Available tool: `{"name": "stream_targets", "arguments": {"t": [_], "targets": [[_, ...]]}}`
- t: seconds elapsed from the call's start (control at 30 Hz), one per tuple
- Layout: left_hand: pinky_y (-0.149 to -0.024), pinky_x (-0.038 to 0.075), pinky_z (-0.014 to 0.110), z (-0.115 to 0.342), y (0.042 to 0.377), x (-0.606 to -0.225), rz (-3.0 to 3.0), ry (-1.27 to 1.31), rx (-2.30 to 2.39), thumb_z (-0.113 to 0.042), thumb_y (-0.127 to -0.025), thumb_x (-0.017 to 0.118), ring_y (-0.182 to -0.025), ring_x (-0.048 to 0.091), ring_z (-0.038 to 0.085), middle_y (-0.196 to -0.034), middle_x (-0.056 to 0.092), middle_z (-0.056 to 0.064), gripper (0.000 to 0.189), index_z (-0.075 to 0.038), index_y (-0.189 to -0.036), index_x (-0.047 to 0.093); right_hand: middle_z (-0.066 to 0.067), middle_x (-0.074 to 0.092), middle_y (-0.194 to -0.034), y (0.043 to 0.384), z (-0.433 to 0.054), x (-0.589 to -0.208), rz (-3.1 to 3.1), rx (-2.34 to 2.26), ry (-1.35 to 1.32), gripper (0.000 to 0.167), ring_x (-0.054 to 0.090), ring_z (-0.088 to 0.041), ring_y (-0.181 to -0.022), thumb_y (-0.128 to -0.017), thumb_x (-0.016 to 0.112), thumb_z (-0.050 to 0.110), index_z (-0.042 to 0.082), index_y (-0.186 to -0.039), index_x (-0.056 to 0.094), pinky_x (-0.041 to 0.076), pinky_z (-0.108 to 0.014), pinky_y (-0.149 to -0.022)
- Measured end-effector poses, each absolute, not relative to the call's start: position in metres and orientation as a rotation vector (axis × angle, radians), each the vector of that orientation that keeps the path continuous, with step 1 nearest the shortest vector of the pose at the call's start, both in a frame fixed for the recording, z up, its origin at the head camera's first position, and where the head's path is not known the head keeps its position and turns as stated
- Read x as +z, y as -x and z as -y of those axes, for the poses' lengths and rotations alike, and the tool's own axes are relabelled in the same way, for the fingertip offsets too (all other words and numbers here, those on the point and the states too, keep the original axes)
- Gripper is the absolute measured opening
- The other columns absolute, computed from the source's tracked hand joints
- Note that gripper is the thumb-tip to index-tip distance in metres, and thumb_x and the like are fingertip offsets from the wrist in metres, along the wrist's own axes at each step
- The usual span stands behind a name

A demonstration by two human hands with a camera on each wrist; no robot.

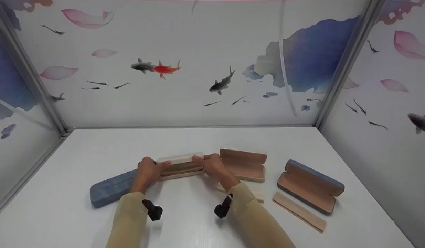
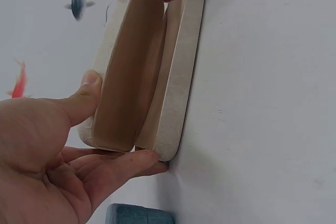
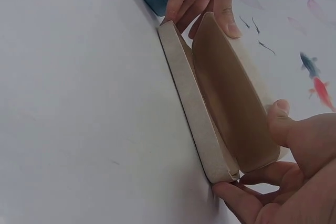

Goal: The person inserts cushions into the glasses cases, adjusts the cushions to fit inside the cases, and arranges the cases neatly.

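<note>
A cream glasses case [image 1: 180, 177] with a tan lining stands partly open above the middle of the white table, between both hands. My left hand [image 1: 149, 172] grips its left end, thumb on the lid and fingers at the lower shell. At the opposite end, my right hand [image 1: 215, 168] holds it in the same manner, its thumb [image 3: 281, 121] on the lid. Both wrist views look into the tan interior [image 2: 128, 77]; a tan layer shows inside, and whether it is loose cannot be told.
Left of the hands lies a closed blue glasses case [image 1: 110, 189]. To the right are an open cream case [image 1: 245, 171] and an open blue case [image 1: 307, 194]. A flat tan strip [image 1: 299, 212] lies before the blue one; a paler strip [image 1: 258, 195] is partly behind the right forearm.
</note>
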State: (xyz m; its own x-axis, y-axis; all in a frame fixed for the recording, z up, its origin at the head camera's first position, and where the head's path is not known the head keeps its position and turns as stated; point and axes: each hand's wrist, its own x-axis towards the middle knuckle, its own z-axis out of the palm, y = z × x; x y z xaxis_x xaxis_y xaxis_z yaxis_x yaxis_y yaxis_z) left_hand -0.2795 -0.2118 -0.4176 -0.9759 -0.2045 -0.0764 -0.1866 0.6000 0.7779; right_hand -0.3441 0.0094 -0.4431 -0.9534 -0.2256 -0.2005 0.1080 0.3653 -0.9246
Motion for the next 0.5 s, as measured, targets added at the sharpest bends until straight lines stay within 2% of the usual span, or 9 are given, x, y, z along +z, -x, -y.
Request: {"name": "stream_targets", "arguments": {"t": [0.1, 0.17, 0.4, 0.5], "targets": [[-0.061, 0.04, 0.029, 0.2118, 0.2792, -0.4198, 2.788, -0.351, -1.344, -0.036, -0.095, 0.069, -0.062, 0.049, 0.015, -0.066, 0.05, 0.001, 0.04, 0.003, -0.089, 0.062, 0.009, 0.035, -0.058, 0.3435, -0.0101, -0.4458, -2.334, -1.624, 0.108, 0.038, 0.03, -0.007, -0.053, -0.095, 0.067, 0.043, 0.011, -0.074, 0.063, 0.028, -0.023, -0.052], [-0.064, 0.041, 0.03, 0.2117, 0.2784, -0.4213, 2.781, -0.359, -1.333, -0.036, -0.094, 0.07, -0.066, 0.051, 0.017, -0.07, 0.053, 0.003, 0.041, 0.005, -0.093, 0.063, 0.009, 0.034, -0.056, 0.3432, -0.0106, -0.4474, -2.338, -1.627, 0.111, 0.041, 0.03, -0.007, -0.052, -0.095, 0.068, 0.042, 0.013, -0.069, 0.055, 0.027, -0.024, -0.052], [-0.066, 0.042, 0.032, 0.2113, 0.2771, -0.4252, 2.756, -0.385, -1.31, -0.037, -0.094, 0.07, -0.072, 0.052, 0.02, -0.075, 0.055, 0.006, 0.042, 0.005, -0.096, 0.064, 0.009, 0.034, -0.057, 0.3434, -0.0116, -0.4492, -2.351, -1.617, 0.114, 0.042, 0.031, -0.008, -0.053, -0.095, 0.068, 0.043, 0.016, -0.067, 0.052, 0.029, -0.025, -0.053], [-0.073, 0.05, 0.037, 0.2118, 0.2757, -0.4253, 2.741, -0.391, -1.317, -0.037, -0.094, 0.07, -0.079, 0.058, 0.023, -0.088, 0.067, 0.016, 0.05, 0.01, -0.109, 0.065, 0.009, 0.034, -0.057, 0.3433, -0.0108, -0.4485, -2.364, -1.607, 0.107, 0.041, 0.032, -0.008, -0.053, -0.094, 0.068, 0.043, 0.016, -0.067, 0.053, 0.029, -0.025, -0.053]]}}
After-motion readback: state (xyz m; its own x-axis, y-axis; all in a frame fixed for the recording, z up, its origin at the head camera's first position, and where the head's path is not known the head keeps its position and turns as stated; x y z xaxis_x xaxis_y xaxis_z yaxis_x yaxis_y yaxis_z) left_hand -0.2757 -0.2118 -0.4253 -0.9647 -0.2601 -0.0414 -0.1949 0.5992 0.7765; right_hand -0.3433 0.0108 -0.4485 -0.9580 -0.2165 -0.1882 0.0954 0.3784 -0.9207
